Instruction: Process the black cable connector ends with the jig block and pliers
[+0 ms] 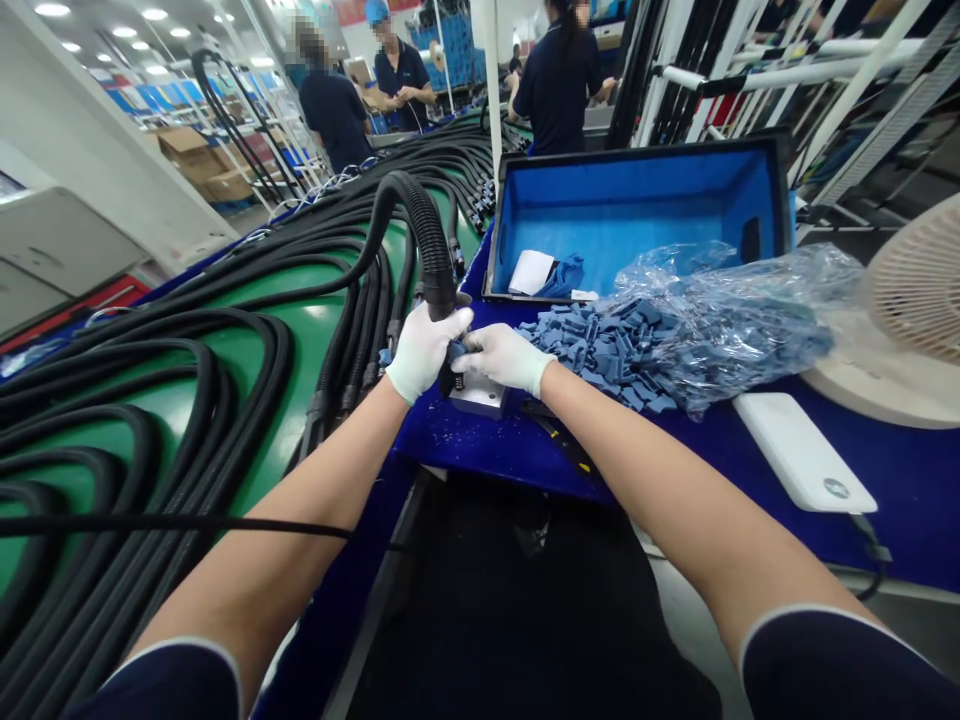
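Note:
Both my hands wear white gloves. My left hand (424, 348) is wrapped round the lower end of a black corrugated hose (427, 235) that arches up and back over the green belt. My right hand (504, 357) is closed against the hose end from the right, pinching a small blue piece (457, 351) at it. Under both hands sits a small white block (480, 397) on the blue table. A heap of small blue plastic pieces (600, 345) lies just right of my right hand, spilling from a clear plastic bag (731, 310).
Many black hoses (187, 400) lie along the green conveyor (247, 350) at left. An open blue bin (637, 210) stands behind the heap. A white power bank (802, 452) and a fan (911, 300) are at right. Three people in dark shirts (559, 85) work at the far end.

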Motion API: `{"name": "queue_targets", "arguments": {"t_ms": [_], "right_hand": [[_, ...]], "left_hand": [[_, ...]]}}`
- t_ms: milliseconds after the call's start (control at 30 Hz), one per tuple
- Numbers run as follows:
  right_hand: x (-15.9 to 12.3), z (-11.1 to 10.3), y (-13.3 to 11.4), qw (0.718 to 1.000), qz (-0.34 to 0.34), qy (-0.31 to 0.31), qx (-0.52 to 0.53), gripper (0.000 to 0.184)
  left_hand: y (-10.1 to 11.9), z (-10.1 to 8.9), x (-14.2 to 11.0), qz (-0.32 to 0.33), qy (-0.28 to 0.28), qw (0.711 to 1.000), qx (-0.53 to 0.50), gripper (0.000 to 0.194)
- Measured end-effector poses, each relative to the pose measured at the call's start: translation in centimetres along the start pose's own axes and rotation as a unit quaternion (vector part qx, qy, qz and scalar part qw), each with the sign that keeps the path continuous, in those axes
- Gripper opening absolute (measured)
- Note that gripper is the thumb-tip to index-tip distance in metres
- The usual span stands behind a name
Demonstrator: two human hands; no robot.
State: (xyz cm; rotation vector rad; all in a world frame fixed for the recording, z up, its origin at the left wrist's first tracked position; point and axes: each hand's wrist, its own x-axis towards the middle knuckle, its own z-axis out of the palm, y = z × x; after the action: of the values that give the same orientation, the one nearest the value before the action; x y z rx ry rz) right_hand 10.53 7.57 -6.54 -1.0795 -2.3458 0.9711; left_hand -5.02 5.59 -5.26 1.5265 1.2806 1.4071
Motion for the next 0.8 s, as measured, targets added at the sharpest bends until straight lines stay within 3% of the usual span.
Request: {"name": "queue_targets", "arguments": {"t_ms": [233,333,400,500,633,733,800], "right_hand": [[0.1,-0.1,0.6,0.997,-0.056,0.005,0.045,0.04],[-0.4,0.0,0.4,0.997,-0.061,0.004,0.044,0.041],[-0.7,0.3,0.5,0.998,-0.054,-0.002,0.039,0.043],[-0.8,0.9,0.8,0.999,-0.039,-0.003,0.023,0.037],[-0.6,1.8,1.5,0.998,-0.058,0.015,-0.014,0.023],[-0.4,2.5,1.8,0.996,-0.063,0.023,-0.061,0.021],[-0.3,3.1,2.0,0.993,-0.067,0.03,-0.09,0.021]], "left_hand": [[0.5,0.6,0.0,-0.021,-0.008,0.997,-0.068,0.032],[1.0,0.3,-0.6,-0.011,-0.005,1.0,-0.024,0.032],[1.2,-1.1,-1.6,-0.006,0.021,1.0,0.02,0.033],[1.2,-6.6,-4.6,-0.023,0.106,0.991,0.075,0.04],[1.6,-17.4,-12.1,-0.105,0.212,0.953,0.19,0.053],[2.0,-24.2,-19.6,-0.214,0.206,0.913,0.279,0.055],[2.3,-27.0,-24.8,-0.29,0.184,0.881,0.326,0.048]]}}
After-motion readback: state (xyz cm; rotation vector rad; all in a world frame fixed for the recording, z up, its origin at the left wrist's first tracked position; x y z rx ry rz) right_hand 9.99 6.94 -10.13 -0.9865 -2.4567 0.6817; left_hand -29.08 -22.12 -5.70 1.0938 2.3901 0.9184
